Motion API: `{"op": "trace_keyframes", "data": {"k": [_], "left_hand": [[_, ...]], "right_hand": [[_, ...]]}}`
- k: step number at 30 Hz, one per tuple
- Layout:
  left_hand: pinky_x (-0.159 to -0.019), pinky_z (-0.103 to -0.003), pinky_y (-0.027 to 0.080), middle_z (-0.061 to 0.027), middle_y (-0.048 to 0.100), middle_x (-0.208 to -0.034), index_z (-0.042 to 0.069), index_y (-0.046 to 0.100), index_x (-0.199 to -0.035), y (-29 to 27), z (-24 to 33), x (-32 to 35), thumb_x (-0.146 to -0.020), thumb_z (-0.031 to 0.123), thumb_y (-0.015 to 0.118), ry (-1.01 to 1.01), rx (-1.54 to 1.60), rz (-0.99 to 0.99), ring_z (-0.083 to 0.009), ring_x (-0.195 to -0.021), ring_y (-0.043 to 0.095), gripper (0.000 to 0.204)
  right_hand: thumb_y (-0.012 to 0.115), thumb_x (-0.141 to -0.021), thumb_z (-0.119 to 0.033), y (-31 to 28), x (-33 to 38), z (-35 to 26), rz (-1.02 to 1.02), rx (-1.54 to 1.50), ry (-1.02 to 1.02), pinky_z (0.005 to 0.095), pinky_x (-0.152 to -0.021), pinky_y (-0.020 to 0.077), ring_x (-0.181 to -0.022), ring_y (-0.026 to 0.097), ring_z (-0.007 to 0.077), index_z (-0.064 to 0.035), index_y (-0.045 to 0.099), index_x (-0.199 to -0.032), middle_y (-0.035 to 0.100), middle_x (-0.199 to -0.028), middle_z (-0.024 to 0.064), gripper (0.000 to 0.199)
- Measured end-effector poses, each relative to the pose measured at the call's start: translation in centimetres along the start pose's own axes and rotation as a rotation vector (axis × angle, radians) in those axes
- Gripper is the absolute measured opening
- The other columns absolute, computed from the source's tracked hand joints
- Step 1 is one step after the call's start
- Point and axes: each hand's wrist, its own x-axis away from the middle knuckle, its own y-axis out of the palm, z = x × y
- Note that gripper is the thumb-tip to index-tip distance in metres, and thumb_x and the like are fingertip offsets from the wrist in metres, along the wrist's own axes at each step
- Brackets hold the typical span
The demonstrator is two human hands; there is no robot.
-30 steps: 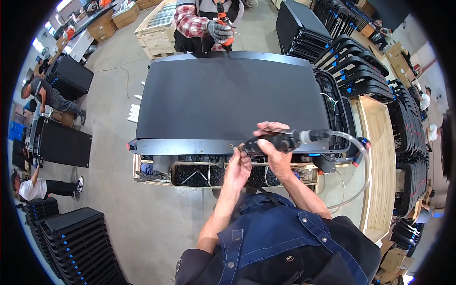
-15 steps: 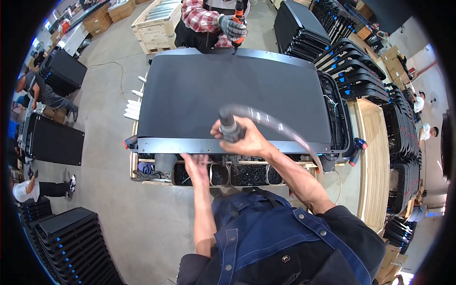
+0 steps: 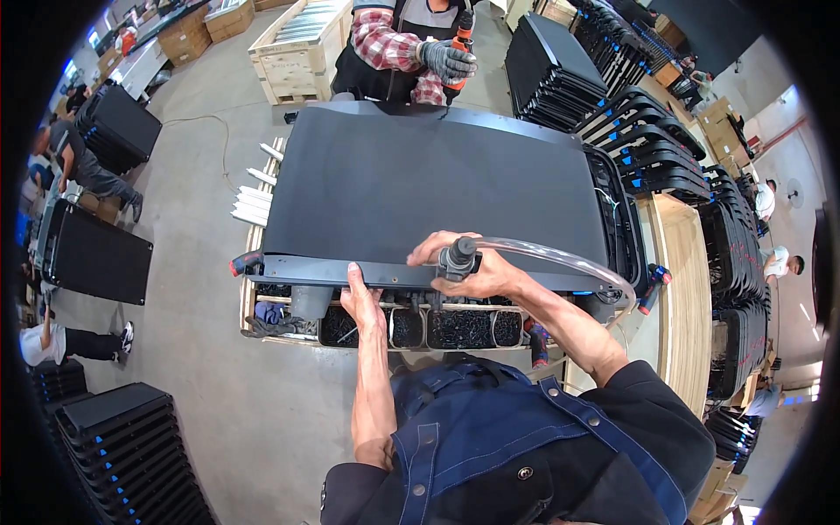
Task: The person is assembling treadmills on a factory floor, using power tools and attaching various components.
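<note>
A wide black panel [image 3: 429,184] lies across the work stand, with a grey metal rail [image 3: 319,269] along its near edge. My left hand [image 3: 363,304] grips that rail, thumb on top and the other fingers curled below, partly hidden. To its right, my right hand [image 3: 492,276] is wrapped around a dark air screwdriver [image 3: 458,259], which stands roughly upright over the near edge. A clear hose [image 3: 560,252] curves from the tool's top to the right. The tool's tip is hidden by my hand.
Opposite, another person's gloved hand [image 3: 448,61] holds an orange power driver [image 3: 462,41] on the far rail. Black bins [image 3: 459,330] of small parts sit below the near edge. Red-and-black drivers hang at the stand's left [image 3: 247,263] and right [image 3: 654,289] ends. Stacked black frames [image 3: 661,144] stand right.
My right hand and the screwdriver have moved right and slightly down, and the hose now bends farther right. My left hand has gone from a flat, blurred reach to a grip on the rail.
</note>
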Motion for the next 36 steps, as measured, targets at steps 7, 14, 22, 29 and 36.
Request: {"op": "trace_keyframes", "data": {"k": [7,14,22,29,36], "left_hand": [[-0.084,-0.039,0.059,-0.0097,0.064,-0.121,0.001,0.057,-0.128,-0.3,0.3,0.2,-0.098,0.043,0.066,0.018,-0.042,-0.045,-0.0232,-0.104,0.067,0.053],[-0.082,-0.038,0.059,-0.0088,0.063,-0.119,0.001,0.055,-0.132,-0.5,-0.3,0.2,-0.097,0.043,0.069,0.028,0.009,-0.059,-0.0217,-0.101,0.065,0.056],[-0.090,-0.044,0.058,-0.0123,0.062,-0.127,0.000,0.053,-0.133,-0.1,-0.7,-0.1,-0.096,0.047,0.069,0.074,0.010,-0.062,-0.0261,-0.111,0.065,0.062],[-0.085,-0.042,0.056,-0.0104,0.061,-0.126,0.001,0.054,-0.134,0.3,-1.0,0.1,-0.095,0.048,0.069,0.117,-0.002,0.032,-0.0236,-0.110,0.062,0.062],[-0.087,-0.044,0.058,-0.0115,0.063,-0.124,-0.001,0.055,-0.132,0.2,-1.7,-0.2,-0.097,0.043,0.069,0.145,0.013,0.046,-0.0244,-0.107,0.064,0.058]], "right_hand": [[0.074,-0.075,0.005,0.0,0.9,0.7,-0.122,0.100,-0.142,0.0399,-0.094,0.0542,-0.106,0.068,0.0233,-0.0052,0.069,-0.109,0.071,-0.115,0.0110,0.036],[0.073,-0.076,0.004,0.3,0.0,1.5,0.129,-0.087,0.063,0.0386,-0.094,0.0546,-0.106,0.069,0.0220,-0.0031,0.067,-0.108,0.071,-0.111,0.0125,0.033],[0.075,-0.077,0.003,0.2,0.2,1.2,0.223,-0.042,-0.029,0.0407,-0.099,0.0528,-0.111,0.066,0.0234,-0.0035,0.064,-0.109,0.069,-0.116,0.0124,0.035],[0.072,-0.084,-0.001,2.1,3.4,3.8,0.270,0.271,-0.353,0.0359,-0.091,0.0553,-0.110,0.068,0.0199,-0.0061,0.063,-0.110,0.071,-0.116,0.0084,0.027],[0.072,-0.081,0.002,-1.8,1.3,4.0,0.290,-0.201,0.014,0.0322,-0.088,0.0581,-0.102,0.069,0.0185,-0.0023,0.062,-0.114,0.070,-0.111,0.0099,0.035]]}}
